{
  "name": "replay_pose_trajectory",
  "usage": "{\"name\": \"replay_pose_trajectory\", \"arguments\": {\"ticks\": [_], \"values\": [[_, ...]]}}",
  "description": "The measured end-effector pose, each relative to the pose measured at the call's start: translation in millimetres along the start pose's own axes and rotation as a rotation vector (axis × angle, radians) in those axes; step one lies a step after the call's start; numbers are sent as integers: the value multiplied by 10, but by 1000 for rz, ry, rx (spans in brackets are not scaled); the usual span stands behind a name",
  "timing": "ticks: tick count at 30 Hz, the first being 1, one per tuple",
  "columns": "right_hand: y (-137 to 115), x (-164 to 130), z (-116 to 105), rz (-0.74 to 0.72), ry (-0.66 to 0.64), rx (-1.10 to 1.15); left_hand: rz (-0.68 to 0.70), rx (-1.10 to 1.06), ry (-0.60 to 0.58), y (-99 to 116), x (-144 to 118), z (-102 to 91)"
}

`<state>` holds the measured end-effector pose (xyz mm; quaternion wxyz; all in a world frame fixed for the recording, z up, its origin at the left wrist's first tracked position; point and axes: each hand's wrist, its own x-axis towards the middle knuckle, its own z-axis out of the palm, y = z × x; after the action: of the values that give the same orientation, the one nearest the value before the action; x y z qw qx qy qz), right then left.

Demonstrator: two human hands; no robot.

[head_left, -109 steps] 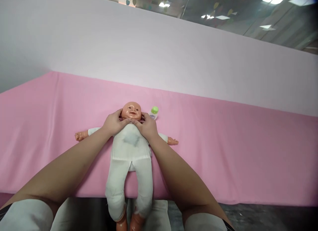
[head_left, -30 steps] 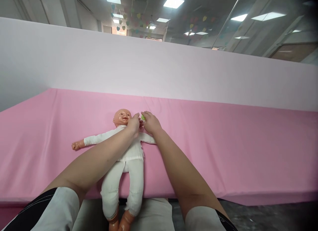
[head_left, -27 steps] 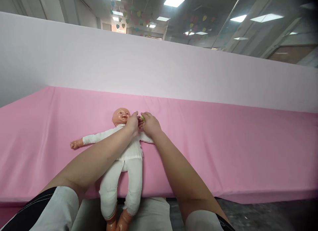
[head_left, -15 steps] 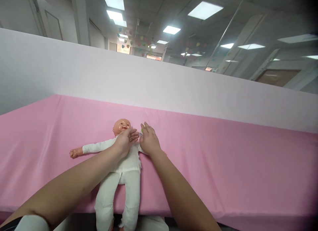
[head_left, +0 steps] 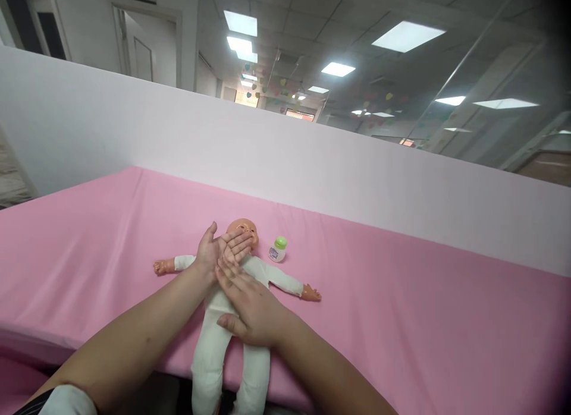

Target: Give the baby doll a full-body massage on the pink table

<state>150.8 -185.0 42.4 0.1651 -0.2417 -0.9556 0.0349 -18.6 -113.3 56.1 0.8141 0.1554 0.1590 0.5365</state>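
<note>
A baby doll (head_left: 214,332) with a white cloth body lies face up, arms spread, its legs hanging toward the near edge. Above its chest and partly over its face, my left hand (head_left: 218,251) is open, palm up with the thumb out. My right hand (head_left: 254,302) is open too, palm down, its fingertips laid against the left palm. Neither hand grips anything. Beside the doll's head stands a small clear bottle (head_left: 276,250) with a green cap and a printed label. The doll's chest is mostly hidden behind my hands.
A pink sheet (head_left: 379,296) covers the table under the doll. Along the far side runs a white low wall (head_left: 312,153), with a glass pane above it. A door (head_left: 151,49) and ceiling lights show beyond.
My right hand has moved left, away from beside the bottle, onto my left palm. My left hand has turned palm up. The view has shifted left, and the bottle is now uncovered.
</note>
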Motion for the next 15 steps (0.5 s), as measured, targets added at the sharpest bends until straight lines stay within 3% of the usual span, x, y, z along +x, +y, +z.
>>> {"name": "replay_pose_trajectory", "arguments": {"ticks": [4, 8, 11, 15], "values": [[-52, 25, 69, -26, 41, -2, -101, -9, -121, -205, -42, -36], [136, 40, 98, 121, 90, -58, -171, 30, -78, -399, -127, 49], [258, 15, 78, 205, 96, -106, -117, 22, -95, -313, -141, 85], [186, -13, 29, 156, 45, -79, 5, 22, -78, -41, -110, 61]]}}
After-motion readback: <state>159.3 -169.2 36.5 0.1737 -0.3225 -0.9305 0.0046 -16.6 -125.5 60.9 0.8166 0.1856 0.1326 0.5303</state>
